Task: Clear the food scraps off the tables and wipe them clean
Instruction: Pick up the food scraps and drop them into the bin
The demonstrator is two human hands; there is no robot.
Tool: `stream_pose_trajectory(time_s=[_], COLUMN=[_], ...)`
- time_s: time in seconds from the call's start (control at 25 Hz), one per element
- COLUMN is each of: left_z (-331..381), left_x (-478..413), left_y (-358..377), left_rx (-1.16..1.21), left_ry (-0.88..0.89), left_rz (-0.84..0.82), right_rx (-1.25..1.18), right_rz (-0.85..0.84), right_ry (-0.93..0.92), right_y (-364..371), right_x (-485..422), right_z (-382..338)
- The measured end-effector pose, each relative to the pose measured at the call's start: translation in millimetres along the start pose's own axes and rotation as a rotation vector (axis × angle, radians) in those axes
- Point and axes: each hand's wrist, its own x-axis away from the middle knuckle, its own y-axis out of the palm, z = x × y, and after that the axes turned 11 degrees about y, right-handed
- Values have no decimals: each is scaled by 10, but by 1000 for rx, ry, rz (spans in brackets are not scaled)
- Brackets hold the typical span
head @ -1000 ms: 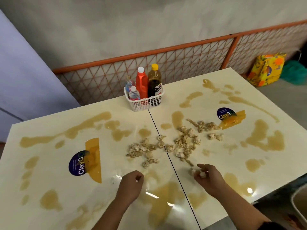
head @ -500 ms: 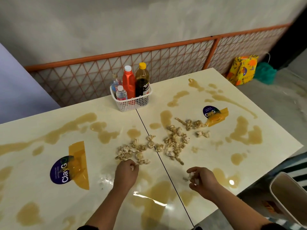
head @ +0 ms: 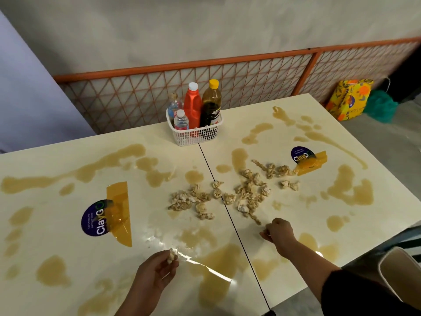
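Scrap (head: pixel 171 258) now pinched in left hand (head: pixel 155 273), withdrawn from pile (head: pixel 218 197).

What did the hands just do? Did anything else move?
The left hand reached out to the scraps, pinched one scrap and pulled it back toward the person. The right hand stayed at the near end of the scraps, curled round its bits. The basket, bottles and spills stayed put.

L grip (head: pixel 157 270) pinches scrap (head: pixel 171 258); R grip (head: pixel 279 232) fisted round scraps (head: pixel 265 232)
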Motion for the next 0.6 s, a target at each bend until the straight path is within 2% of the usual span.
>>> stream_pose_trajectory(time_s=[0.2,0.44,0.6], left_z=[21,-48,-115], left_x=[135,279,338], left_y=[-133,-227,-316], left_rx=[69,69,19], left_ry=[26,30,36], left_rz=[57,92,146], right_rx=[648,1050,1134], right_rz=[175,279,349], right_ry=[-266,-400,-400], right_y=[78,175,305], right_x=[-99,-145,-109], right_z=[48,-7,-86])
